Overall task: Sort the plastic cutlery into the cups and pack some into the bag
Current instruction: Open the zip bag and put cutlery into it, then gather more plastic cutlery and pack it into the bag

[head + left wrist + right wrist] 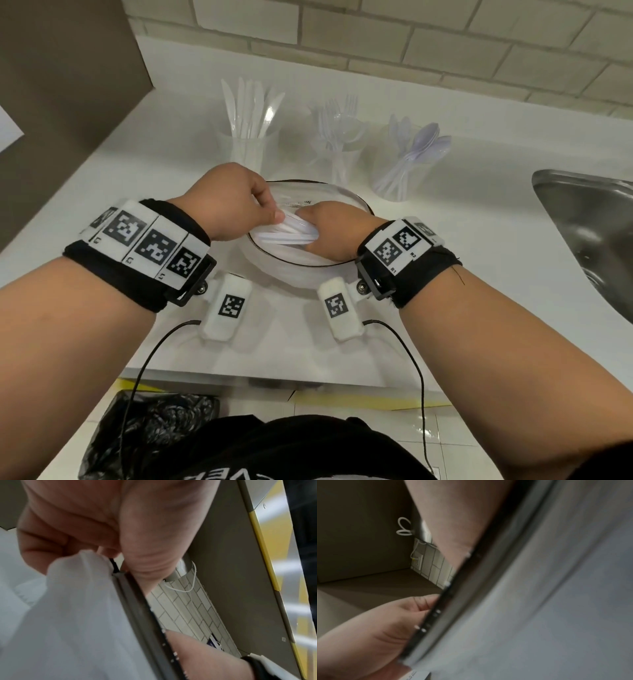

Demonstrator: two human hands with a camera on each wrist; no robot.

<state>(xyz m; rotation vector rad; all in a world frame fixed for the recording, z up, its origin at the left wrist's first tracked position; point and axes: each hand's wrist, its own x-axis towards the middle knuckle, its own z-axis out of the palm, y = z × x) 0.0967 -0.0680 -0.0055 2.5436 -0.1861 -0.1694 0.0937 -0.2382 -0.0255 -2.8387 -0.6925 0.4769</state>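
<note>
A clear glass bowl (pixel 356 200) with a dark rim stands on the white counter in front of me. Over it my right hand (pixel 308 228) grips a bundle of white plastic cutlery (pixel 291 234) lying roughly level. My left hand (pixel 272 214) pinches the bundle's left end between thumb and curled fingers. In the left wrist view the left fingers (pixel 68 545) close on the blurred white plastic (pixel 77 601) beside the bowl rim (pixel 137 608). Behind the bowl stand three clear cups: knives (pixel 246 147), forks (pixel 342 161), spoons (pixel 400 171). The right wrist view shows mostly the blurred bowl rim (pixel 453 601).
A steel sink (pixel 582 222) is sunk into the counter at the right. A brown cabinet side (pixel 68 102) rises at the left. A tiled wall (pixel 376 41) closes the back. Below the counter edge, at the lower left, sits a black plastic bag (pixel 154 435).
</note>
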